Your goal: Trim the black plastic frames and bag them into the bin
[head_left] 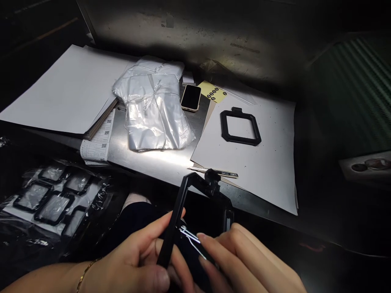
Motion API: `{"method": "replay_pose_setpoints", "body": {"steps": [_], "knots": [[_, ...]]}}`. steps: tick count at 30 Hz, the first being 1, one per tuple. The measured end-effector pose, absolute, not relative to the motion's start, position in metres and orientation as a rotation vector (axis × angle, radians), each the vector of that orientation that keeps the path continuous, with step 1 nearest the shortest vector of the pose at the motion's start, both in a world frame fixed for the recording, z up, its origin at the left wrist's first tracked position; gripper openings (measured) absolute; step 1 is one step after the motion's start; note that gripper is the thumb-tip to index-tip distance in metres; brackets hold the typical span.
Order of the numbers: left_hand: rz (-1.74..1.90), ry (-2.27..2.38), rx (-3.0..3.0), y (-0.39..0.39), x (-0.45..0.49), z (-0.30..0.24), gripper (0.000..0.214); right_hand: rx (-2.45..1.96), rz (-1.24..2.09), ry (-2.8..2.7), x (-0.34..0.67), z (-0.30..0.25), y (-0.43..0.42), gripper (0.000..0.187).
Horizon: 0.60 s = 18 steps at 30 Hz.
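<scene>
My left hand (131, 256) is closed around one side of a black plastic frame (173, 221) with cut corners and a knob-like joint at its top. The frame is held tilted in front of the table edge. Against the inside of that frame, my right hand (244, 256) pinches a thin shiny metal tool (190, 236), whose exact kind is unclear. The lower part of the frame is hidden behind my fingers. A similar black frame (224, 128) lies flat on a white sheet (271, 162) beyond my hands. Nearer, a slim pen-like tool (226, 173) rests by the sheet's edge.
Tied clear plastic bags (152, 114) lie mid-table beside a phone (191, 97) and a yellow sticker sheet (204, 87). A stack of white sheets (61, 89) sits left, over printed labels (96, 144). Several bagged black frames (55, 207) are at lower left. A metal wall (195, 32) stands behind.
</scene>
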<state>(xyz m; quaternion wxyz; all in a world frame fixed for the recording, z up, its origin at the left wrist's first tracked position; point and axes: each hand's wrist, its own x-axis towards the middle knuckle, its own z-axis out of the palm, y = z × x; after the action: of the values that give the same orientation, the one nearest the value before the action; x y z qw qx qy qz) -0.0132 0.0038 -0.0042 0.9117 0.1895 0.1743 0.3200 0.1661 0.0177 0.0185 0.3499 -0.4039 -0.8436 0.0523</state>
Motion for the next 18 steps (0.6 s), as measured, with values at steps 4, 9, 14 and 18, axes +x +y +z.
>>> {"method": "replay_pose_setpoints", "body": {"steps": [4, 9, 14, 18], "knots": [[0.672, 0.339, 0.36, 0.0037, -0.0122, -0.004, 0.058, -1.047, 0.147, -2.122, 0.1653, 0.0146, 0.0168, 0.013], [0.673, 0.358, 0.349, 0.0064, -0.0119, -0.0016, 0.057, -1.061, 0.166, -2.101, 0.1646, 0.0132, 0.0139, 0.014], [0.667, 0.346, 0.344, 0.0081, -0.0112, 0.0, 0.056, -1.046, 0.15, -2.076, 0.1639, 0.01, 0.0129, 0.016], [0.692, 0.313, 0.352, 0.007, -0.011, -0.0006, 0.056, -1.049, 0.178, -2.092, 0.1627, 0.0096, 0.0123, 0.014]]}}
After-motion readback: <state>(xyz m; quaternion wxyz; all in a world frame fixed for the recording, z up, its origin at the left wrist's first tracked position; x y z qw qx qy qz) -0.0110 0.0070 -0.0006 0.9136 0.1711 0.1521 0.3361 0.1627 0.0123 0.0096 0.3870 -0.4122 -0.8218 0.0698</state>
